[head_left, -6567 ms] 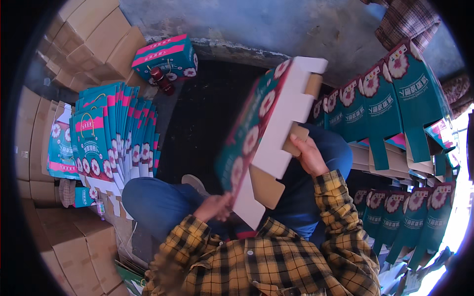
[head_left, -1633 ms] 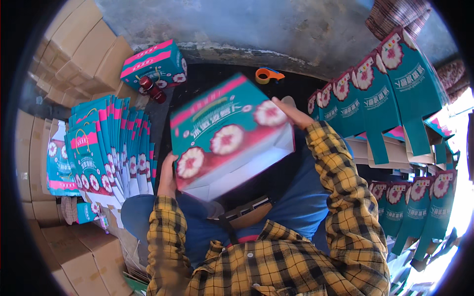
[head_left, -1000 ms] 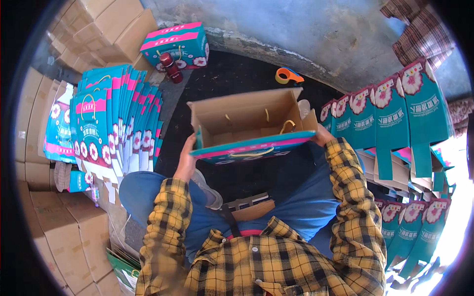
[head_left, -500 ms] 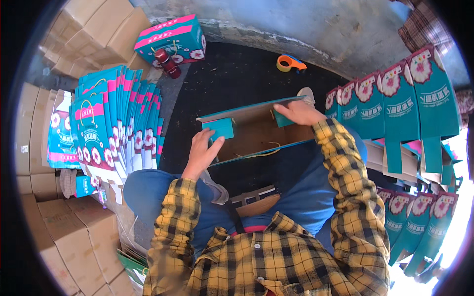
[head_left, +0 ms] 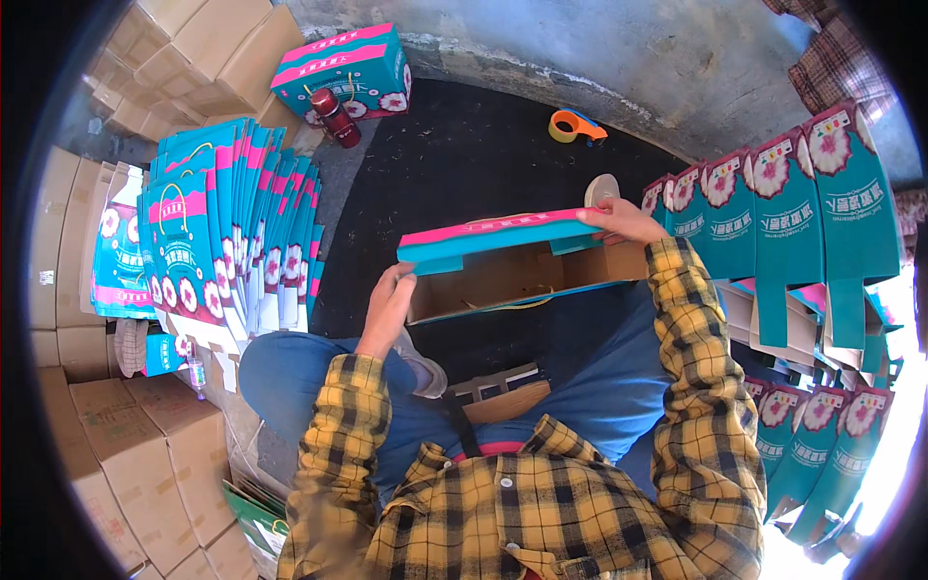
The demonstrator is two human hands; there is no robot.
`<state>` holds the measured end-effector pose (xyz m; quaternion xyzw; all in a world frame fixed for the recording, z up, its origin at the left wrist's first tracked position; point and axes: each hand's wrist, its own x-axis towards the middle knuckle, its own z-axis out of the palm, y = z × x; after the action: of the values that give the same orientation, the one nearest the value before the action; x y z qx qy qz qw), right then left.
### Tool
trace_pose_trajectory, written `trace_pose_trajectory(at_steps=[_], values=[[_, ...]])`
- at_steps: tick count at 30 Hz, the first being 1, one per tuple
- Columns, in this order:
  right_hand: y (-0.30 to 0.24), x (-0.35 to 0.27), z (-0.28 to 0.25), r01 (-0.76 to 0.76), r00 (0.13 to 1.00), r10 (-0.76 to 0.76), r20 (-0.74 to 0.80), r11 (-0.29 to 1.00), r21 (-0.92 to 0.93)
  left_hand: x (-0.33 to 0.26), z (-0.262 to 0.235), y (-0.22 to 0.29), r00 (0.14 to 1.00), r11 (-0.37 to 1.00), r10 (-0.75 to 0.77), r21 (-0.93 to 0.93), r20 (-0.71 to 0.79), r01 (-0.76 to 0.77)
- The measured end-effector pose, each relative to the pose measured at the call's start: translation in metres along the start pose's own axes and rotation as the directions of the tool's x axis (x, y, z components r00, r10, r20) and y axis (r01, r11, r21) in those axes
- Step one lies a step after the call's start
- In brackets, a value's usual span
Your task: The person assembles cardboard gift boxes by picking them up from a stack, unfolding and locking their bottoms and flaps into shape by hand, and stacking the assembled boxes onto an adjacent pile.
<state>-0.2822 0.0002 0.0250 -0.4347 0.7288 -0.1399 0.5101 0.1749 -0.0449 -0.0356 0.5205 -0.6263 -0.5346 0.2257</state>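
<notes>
A teal and pink cardboard carton (head_left: 488, 280) with yellow cord handles lies in front of my crossed legs, its brown inside showing. Its far lid panel (head_left: 498, 232), pink on top and teal below, is partly folded over toward me. My right hand (head_left: 623, 222) pinches that panel's right corner, thumb on top and fingers underneath. At the left corner, my left hand (head_left: 389, 304) has curled fingers holding the carton's edge. Two small teal flaps hang below the panel. The carton's far wall is hidden behind it.
Flattened teal cartons (head_left: 227, 227) stand stacked at left, beside brown boxes (head_left: 145, 435). A closed carton (head_left: 343, 72) and a red flask (head_left: 335, 118) are at the back. An orange tape dispenser (head_left: 575, 126) lies on the black mat (head_left: 464, 135). Several part-folded cartons (head_left: 783, 208) line the right.
The far lid panel has come over toward me, showing its pink outer side. My right hand moved slightly right onto its corner; my left hand went from the left flap to the carton's left edge.
</notes>
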Motion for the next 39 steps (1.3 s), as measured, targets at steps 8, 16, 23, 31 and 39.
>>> trace_pose_trajectory(at_steps=[8,16,23,31,39], values=[[-0.039,-0.013,0.034,0.019,0.968,-0.224,-0.118,0.528,-0.849,-0.005,0.0,0.011,0.999,0.998,0.046,-0.036,-0.002,-0.046],[-0.017,0.023,0.066,0.296,0.874,-0.478,0.085,0.387,-0.873,0.004,0.01,0.023,0.998,0.999,-0.042,-0.011,0.052,0.042],[-0.015,0.025,0.074,0.309,0.857,-0.509,0.078,0.388,-0.868,0.019,0.027,-0.023,0.992,0.971,-0.089,0.231,0.092,0.065],[-0.008,0.02,0.069,0.282,0.85,-0.525,0.037,0.396,-0.874,0.03,0.036,-0.033,0.975,0.925,-0.146,0.373,0.165,0.075],[-0.012,-0.028,0.022,-0.144,0.898,-0.252,-0.361,0.608,-0.781,0.024,0.033,-0.031,0.981,0.926,-0.073,0.378,0.178,0.0]])
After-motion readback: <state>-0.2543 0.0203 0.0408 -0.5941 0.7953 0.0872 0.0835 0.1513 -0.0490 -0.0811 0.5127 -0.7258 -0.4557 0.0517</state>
